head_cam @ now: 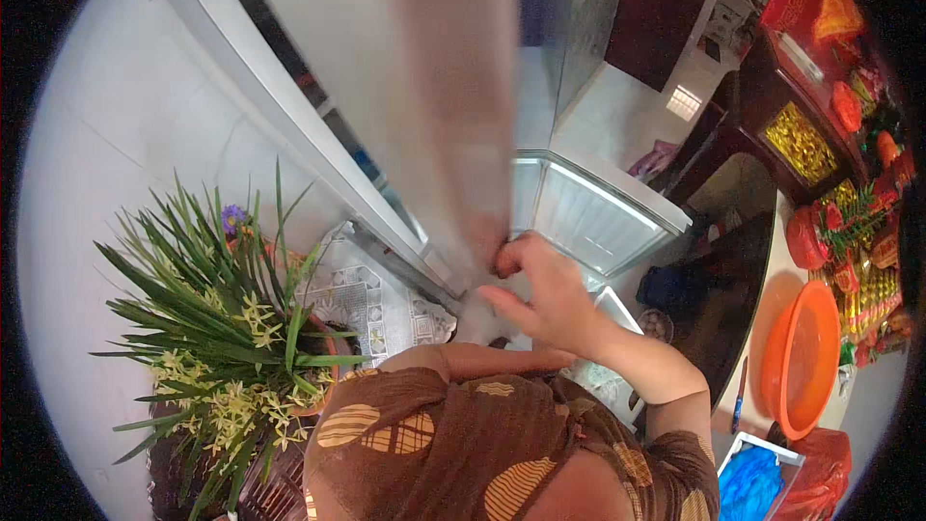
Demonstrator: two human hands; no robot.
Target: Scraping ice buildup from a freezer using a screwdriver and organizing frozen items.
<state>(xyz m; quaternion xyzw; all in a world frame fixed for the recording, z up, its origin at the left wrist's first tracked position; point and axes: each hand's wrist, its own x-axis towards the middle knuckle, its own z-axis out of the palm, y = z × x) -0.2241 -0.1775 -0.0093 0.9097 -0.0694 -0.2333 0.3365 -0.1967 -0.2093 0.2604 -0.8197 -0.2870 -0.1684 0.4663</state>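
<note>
My right hand (542, 297) reaches in from the right at the middle of the head view. Its fingers are curled and the thumb stands apart from them; whether it holds anything is unclear. A blurred reddish-brown vertical strip (456, 87) runs down to the fingertips. My left forearm (499, 360) lies across the front of my body, and its hand is hidden near the right wrist. Just beyond the right hand is a clear, white-edged compartment or shelf (600, 210), perhaps part of a refrigerator. A large pale panel with a grey edge (289, 108) slants at upper left.
A potted plant with long leaves and pale yellow flowers (246, 347) stands at left, by a white lace cloth (362, 304). At right are an orange plastic basin (803, 362), a white-rimmed box (790, 454) with blue plastic, a red plastic bag (825, 470) and dark wooden furniture (752, 101).
</note>
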